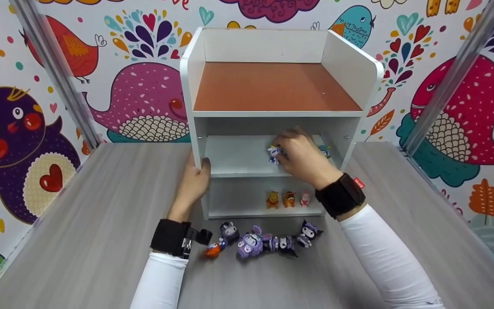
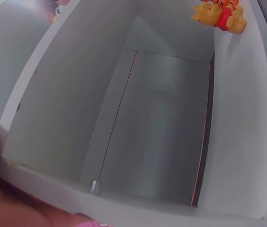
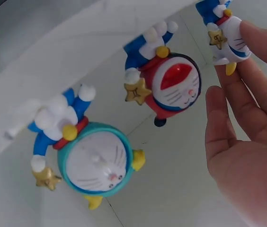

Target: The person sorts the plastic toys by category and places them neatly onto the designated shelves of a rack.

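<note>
A white shelf unit (image 1: pixel 277 114) stands on the table, and my left hand (image 1: pixel 193 182) grips the front edge of its left side panel. At the middle shelf (image 1: pixel 238 159), my right hand (image 1: pixel 305 156) pinches a small blue-and-white Doraemon figurine (image 3: pixel 228 40) between thumb and fingertips. The right wrist view shows two more figurines on that shelf: one in a red hood (image 3: pixel 176 85), one in a teal hood (image 3: pixel 95 158). Both hold gold stars. In the head view my right hand partly hides them.
On the bottom shelf stand a Winnie the Pooh figurine (image 1: pixel 272 200), a Tigger figurine (image 1: pixel 289 199) and a pink Piglet figurine (image 1: pixel 305 199). Several purple and black figurines, including a bunny-eared one (image 1: pixel 250 244), lie before the unit, beside an orange one (image 1: pixel 213 249).
</note>
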The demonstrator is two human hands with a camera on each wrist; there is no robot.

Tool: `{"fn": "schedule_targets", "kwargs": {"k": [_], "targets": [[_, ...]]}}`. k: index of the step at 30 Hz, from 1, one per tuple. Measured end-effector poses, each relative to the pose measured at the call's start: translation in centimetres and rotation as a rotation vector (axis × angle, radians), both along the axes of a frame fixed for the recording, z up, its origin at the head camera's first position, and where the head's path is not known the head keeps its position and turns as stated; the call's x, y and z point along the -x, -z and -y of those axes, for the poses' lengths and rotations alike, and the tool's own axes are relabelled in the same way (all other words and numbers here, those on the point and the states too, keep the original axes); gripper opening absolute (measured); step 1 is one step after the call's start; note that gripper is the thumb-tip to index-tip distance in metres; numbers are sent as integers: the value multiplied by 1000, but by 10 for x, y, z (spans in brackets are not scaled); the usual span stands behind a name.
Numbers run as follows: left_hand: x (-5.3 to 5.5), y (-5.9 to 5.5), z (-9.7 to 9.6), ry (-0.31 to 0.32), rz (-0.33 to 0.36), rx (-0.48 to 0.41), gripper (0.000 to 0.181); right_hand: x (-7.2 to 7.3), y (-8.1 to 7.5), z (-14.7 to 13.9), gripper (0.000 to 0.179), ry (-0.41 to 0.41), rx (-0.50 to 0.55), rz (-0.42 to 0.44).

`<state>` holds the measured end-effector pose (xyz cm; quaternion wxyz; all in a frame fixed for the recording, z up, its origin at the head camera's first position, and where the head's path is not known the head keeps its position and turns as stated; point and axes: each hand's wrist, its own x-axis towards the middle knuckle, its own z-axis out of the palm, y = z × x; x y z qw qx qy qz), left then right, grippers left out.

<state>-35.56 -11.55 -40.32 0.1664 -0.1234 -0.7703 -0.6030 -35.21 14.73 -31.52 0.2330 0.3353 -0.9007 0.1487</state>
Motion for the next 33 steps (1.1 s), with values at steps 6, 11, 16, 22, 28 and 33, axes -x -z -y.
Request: {"fn": "schedule_targets", "kwargs": {"k": [6, 11, 16, 22, 28, 33], "targets": [[-2, 0, -1, -3, 11, 14, 61, -1, 1, -3, 18, 26, -16, -9], [-2, -1, 0, -15, 14, 31, 60, -1, 0, -4, 20, 26, -15, 10], [-1, -1, 1, -20, 10, 39, 60, -5, -5, -8, 27, 1, 24, -35], [-2, -2, 2, -7, -1, 15, 61, -26, -6, -8, 29, 6, 158, -141], [-3, -2, 3, -9, 5, 9, 60, -59, 24, 15, 26, -152, 253, -125], [-3, -3, 0, 9, 24, 6, 61, -76, 57, 46, 18, -194, 111, -39]]}}
